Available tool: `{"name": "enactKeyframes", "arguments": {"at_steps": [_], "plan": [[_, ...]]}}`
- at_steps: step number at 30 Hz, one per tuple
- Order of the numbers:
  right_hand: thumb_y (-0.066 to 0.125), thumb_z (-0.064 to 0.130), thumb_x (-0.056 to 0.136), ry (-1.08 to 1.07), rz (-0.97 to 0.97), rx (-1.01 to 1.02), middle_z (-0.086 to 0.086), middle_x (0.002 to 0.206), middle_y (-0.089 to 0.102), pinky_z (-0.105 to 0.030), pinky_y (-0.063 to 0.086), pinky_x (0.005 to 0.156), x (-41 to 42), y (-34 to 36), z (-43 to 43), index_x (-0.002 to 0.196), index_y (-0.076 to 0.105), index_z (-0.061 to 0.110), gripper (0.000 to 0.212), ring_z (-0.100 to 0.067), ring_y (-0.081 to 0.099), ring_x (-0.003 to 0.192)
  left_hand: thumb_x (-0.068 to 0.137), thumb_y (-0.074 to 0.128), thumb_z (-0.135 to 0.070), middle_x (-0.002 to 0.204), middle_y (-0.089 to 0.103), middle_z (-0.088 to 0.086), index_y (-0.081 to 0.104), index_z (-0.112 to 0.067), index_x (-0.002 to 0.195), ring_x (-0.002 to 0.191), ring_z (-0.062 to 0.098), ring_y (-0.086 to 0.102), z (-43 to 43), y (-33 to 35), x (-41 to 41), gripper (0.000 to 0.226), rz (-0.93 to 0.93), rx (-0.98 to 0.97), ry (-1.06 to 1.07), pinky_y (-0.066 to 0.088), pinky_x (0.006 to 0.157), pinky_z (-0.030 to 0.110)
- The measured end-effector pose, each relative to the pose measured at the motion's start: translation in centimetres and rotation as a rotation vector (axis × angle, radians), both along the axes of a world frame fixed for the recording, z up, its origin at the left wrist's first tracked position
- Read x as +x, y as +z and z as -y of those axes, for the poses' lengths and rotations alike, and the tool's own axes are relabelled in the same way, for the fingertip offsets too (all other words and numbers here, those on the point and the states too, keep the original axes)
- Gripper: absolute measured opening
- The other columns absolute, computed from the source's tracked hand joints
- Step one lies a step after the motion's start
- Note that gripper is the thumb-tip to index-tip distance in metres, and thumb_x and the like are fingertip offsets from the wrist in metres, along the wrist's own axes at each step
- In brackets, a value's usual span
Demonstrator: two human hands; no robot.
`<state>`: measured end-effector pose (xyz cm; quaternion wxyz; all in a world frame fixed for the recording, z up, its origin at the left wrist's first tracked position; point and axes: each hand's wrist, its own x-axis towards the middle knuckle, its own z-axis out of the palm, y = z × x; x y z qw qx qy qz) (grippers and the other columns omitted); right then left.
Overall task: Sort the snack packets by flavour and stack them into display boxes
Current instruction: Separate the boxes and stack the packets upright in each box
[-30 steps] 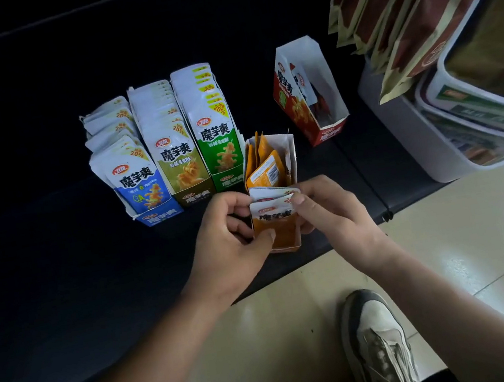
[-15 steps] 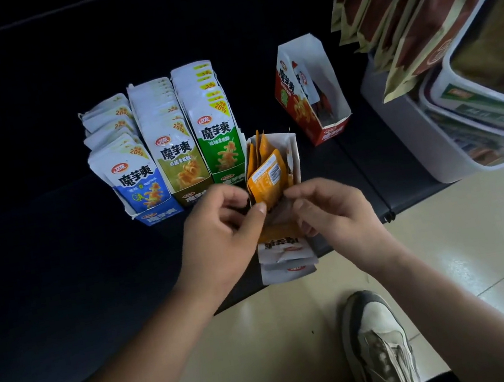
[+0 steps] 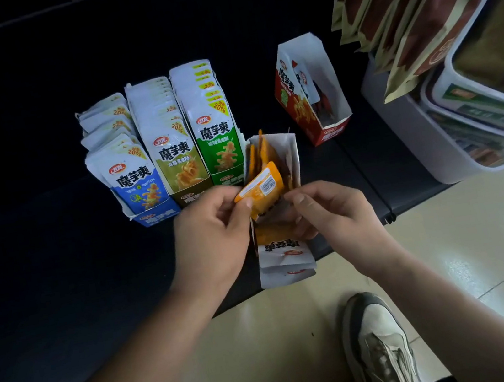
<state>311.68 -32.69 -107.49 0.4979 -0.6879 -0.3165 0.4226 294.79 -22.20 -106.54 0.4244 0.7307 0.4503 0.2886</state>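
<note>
dark bench (image 3: 44, 263) with blue box (image 3: 156, 217), olive box (image 3: 194, 196), green box (image 3: 231, 179), orange-filled box (image 3: 291, 151), red box (image 3: 331, 132)

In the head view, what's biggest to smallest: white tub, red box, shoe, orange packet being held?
1. White tub.
2. Red box and shoe: look alike, can't rank.
3. Orange packet, pinched by the left hand.

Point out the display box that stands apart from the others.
The red box, alone at the right and almost empty. The blue box, olive box, green box and orange box stand side by side.
</note>
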Motion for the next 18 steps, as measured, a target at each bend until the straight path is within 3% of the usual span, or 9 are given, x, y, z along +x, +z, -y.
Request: {"name": "enactKeyframes", "arguments": {"at_steps": [3,6,9,11,14,18], "plan": [[0.06,0.02,0.105,-0.033,0.036,-0.02,-0.005,0.089,0.078,-0.035,0.062,0.074,0.2,0.1,0.1,0.103,0.075,0.012,0.018,-0.017,0.073,0.081,0.098,0.07,-0.021,0.081,0.072,-0.016,0.067,-0.029,0.09,0.069,0.003,0.067,0.3,1.8,-1.4,0.012,0.028,0.02,0.076,0.045,0.057,0.012],[0.062,0.025,0.104,-0.103,0.019,-0.032,-0.009,0.082,0.077,-0.04,0.063,0.068,0.0,0.8,0.0,0.098,0.075,0.007,0.023,-0.025,0.073,0.071,0.102,0.063,-0.023,0.085,0.076,-0.01,0.062,-0.024,0.102,0.075,0.006,0.073,-0.1,3.5,-2.2,0.001,0.153,-0.034,0.103,0.049,0.064,0.01],[0.057,0.049,0.103,-0.16,-0.155,-0.095,-0.018,0.081,0.076,-0.042,0.059,0.06,-0.6,2.7,-0.8,0.098,0.074,0.001,0.051,-0.032,0.069,0.064,0.101,0.065,-0.012,0.093,0.079,-0.004,0.067,-0.015,0.102,0.086,0.011,0.076,0.7,4.6,-2.6,0.004,0.243,-0.07,-0.063,0.056,0.075,0.019],[0.054,0.058,0.099,-0.106,-0.245,-0.146,-0.021,0.087,0.077,-0.043,0.059,0.062,-0.6,4.0,-1.2,0.101,0.075,-0.002,0.063,-0.035,0.071,0.069,0.094,0.062,0.006,0.104,0.079,-0.001,0.072,-0.01,0.095,0.102,0.017,0.075,1.6,4.5,-3.2,0.019,0.269,-0.095,-0.233,0.056,0.084,0.023],[0.069,0.039,0.096,-0.07,-0.331,-0.147,-0.03,0.099,0.075,-0.051,0.062,0.069,-0.4,5.0,-1.3,0.099,0.071,-0.007,0.046,-0.047,0.072,0.082,0.073,0.05,0.013,0.104,0.079,0.007,0.074,-0.006,0.078,0.105,0.023,0.073,2.0,4.2,-4.4,0.031,0.313,-0.201,-0.286,0.054,0.084,0.022],[0.068,0.012,0.097,-0.059,-0.404,-0.089,-0.025,0.087,0.074,-0.032,0.055,0.046,-0.5,5.9,-1.4,0.088,0.064,0.001,0.016,-0.033,0.066,0.066,0.073,0.056,-0.01,0.09,0.076,0.011,0.074,-0.008,0.073,0.095,0.029,0.07,1.5,3.8,-4.7,0.018,0.419,-0.309,-0.165,0.055,0.079,0.036]]}}
